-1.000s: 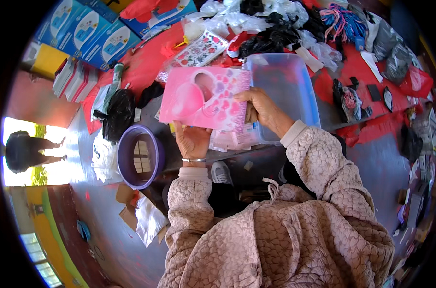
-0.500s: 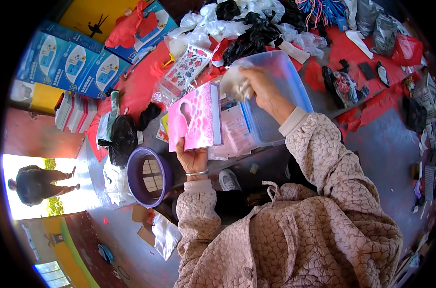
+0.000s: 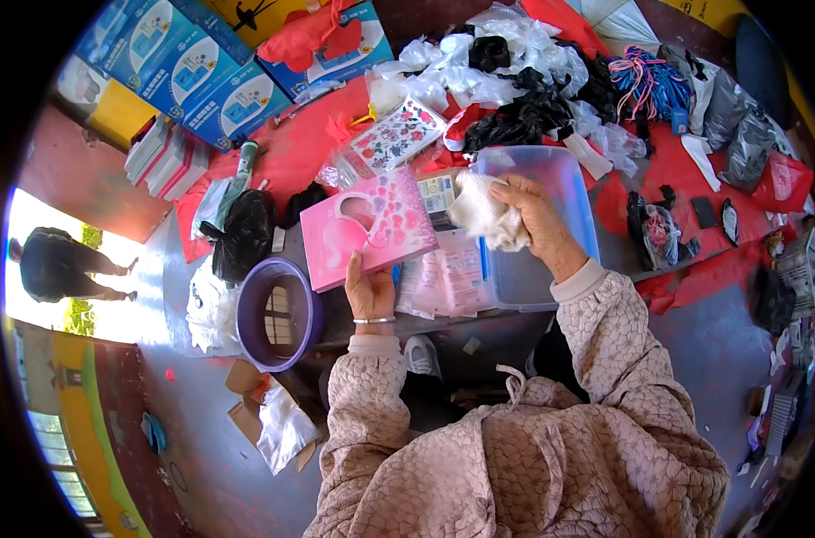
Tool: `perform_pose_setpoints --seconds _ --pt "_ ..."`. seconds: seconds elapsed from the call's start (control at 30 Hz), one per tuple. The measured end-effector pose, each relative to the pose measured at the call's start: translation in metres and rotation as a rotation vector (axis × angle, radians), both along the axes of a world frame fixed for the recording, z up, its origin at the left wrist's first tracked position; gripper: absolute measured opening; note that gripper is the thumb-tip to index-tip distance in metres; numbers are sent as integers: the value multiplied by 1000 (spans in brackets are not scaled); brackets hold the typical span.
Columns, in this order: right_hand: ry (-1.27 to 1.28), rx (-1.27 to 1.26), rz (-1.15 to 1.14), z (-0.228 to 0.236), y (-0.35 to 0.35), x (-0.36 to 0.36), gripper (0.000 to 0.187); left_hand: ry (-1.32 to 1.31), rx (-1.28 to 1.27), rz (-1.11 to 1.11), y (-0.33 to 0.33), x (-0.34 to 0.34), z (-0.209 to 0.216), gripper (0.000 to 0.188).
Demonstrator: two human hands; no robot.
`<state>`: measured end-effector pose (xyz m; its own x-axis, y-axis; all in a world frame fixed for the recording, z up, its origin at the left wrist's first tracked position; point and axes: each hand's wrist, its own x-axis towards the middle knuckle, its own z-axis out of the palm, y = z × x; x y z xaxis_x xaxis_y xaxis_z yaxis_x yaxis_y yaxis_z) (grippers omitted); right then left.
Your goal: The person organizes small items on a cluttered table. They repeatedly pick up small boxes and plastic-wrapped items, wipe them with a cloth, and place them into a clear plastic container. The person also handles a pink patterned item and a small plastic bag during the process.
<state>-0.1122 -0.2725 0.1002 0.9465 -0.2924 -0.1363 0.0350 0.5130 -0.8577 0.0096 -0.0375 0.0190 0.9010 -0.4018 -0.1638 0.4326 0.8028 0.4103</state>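
Note:
My left hand (image 3: 369,289) grips the lower edge of a thick pink photo album (image 3: 322,235) and holds it tilted above the table. Hearts cover its front, which has a heart-shaped window in it. A crumpled white cloth (image 3: 490,213) is bunched in the fingers of my right hand (image 3: 540,220), just right of the album and apart from it. Beneath the cloth and right hand stands a clear plastic bin (image 3: 564,291) with a blue-tinted rim. Pink printed plastic packets (image 3: 448,280) lie on the table between album and bin.
Purple basin (image 3: 315,325) stands left of my knees, beside a black plastic bag (image 3: 244,235). Sticker sheets (image 3: 398,134), heaped plastic bags (image 3: 524,99) and bundled cords (image 3: 650,85) cover the red-sheeted table. Blue boxes (image 3: 188,76) are stacked at left; a person (image 3: 58,264) stands in the doorway.
The album has turned from nearly upright to a flatter tilt. My right hand has drawn the cloth away from the album's upper edge, toward me. The view has shifted too.

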Motion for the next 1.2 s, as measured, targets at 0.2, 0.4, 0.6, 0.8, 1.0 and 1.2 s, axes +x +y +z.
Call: perform_pose_setpoints --seconds 0.2,0.4,0.6,0.8,1.0,1.2 --pt "-223 -1328 43 -17 80 8 30 32 -120 -232 -7 -7 -37 26" --pt "431 -1116 -48 -2 17 14 37 -123 216 -155 1 -23 14 34" --pt "211 -491 -304 -41 -34 19 41 -14 182 -206 1 -23 24 32" --pt "418 87 162 -31 19 12 57 27 94 -235 2 -18 20 39" --pt "272 145 211 -38 10 12 37 -127 157 -260 4 -21 32 48" --pt "307 291 156 -61 8 19 29 -394 238 -387 1 -31 41 58"
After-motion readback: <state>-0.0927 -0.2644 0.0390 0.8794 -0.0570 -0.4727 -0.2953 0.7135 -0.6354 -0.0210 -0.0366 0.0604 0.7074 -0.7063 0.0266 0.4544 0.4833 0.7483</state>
